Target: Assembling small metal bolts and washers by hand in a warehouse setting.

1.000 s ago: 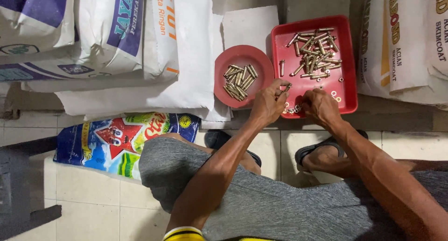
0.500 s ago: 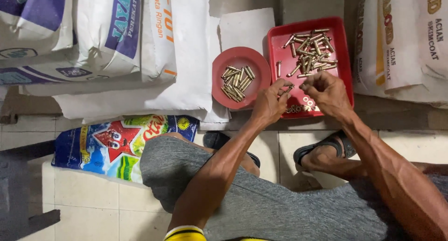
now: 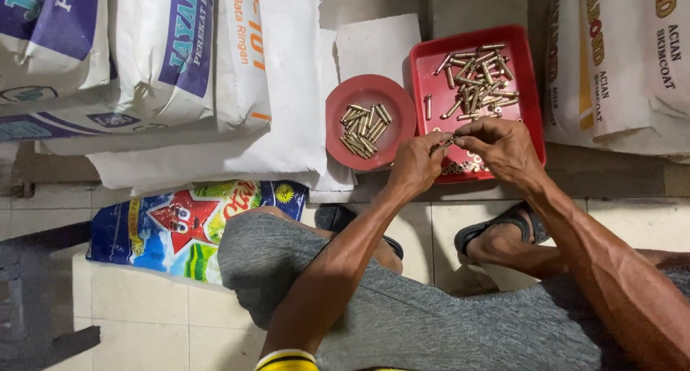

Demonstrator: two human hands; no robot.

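Two red containers of brass pins: round bowl (image 3: 370, 123), rectangular tray (image 3: 528, 83).

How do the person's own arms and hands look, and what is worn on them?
The left hand and the right hand are bare, with no gloves, rings or watch visible. Both forearms are uncovered, lean and sinewy, with raised veins. Only a yellow sleeve cuff with a dark stripe shows on the left upper arm.

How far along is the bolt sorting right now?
Done: a small pile of brass bolts lies in the round red dish. In hand: the left hand and right hand pinch one bolt together over the red tray. Left: many loose bolts in that tray.
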